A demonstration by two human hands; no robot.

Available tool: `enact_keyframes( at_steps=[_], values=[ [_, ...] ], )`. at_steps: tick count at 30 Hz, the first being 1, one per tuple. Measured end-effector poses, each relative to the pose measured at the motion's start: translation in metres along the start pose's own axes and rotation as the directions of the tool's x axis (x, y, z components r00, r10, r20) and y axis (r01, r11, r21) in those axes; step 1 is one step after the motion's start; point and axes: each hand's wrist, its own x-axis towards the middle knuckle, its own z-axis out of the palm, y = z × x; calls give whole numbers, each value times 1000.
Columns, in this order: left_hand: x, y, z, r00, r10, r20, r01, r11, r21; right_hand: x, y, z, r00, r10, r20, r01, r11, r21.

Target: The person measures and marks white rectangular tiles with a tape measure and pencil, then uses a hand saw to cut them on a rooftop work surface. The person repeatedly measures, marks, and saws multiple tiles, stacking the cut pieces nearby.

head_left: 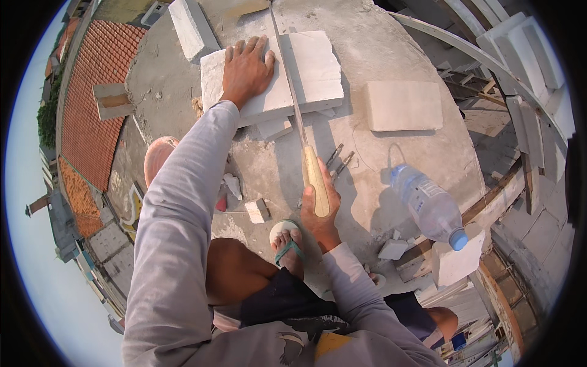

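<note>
Pale grey sleeves point(177, 232) of my shirt rise from the lower edge of the frame, the left one the longer in view. My left hand point(246, 70), at upper centre, lies palm down on a white masonry block point(315, 67), its fingers slightly spread and pointing toward the upper edge. My right hand point(320, 226), just below centre, has its fingers closed around the pale wooden handle point(316, 180) of a hand saw, thumb along the left side. The narrow blade point(298, 116) runs from this handle to the top edge, crossing the block to the right of my left hand; whether its teeth have entered the block, I cannot tell. Smaller white pieces point(274, 128) show beneath the block's near edge. Another white slab point(405, 106) lies flat at upper right of centre, well apart from the saw; a third block point(192, 27) rests at upper left. Two slender dark tools point(342, 164) lie just right of the handle. At right, a clear plastic bottle point(427, 202) with a blue cap lies on the concrete surface point(367, 55). My sandalled foot point(286, 241) appears below centre.
</note>
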Motion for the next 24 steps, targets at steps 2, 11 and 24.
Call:
enact_keyframes(
  at_steps=[2,11,24],
  values=[
    [3,0,-2,1000,0,-29,0,1000,-6,-25,7,-11,1000,20,15,-20,1000,7],
    [-7,-1,-5,1000,-27,4,27,999,-42,-14,-1,-5,997,43,60,-44,999,12],
    [-11,-5,-4,999,-53,9,53,998,-31,28,-2,12,994,94,59,-96,995,27]
  ],
)
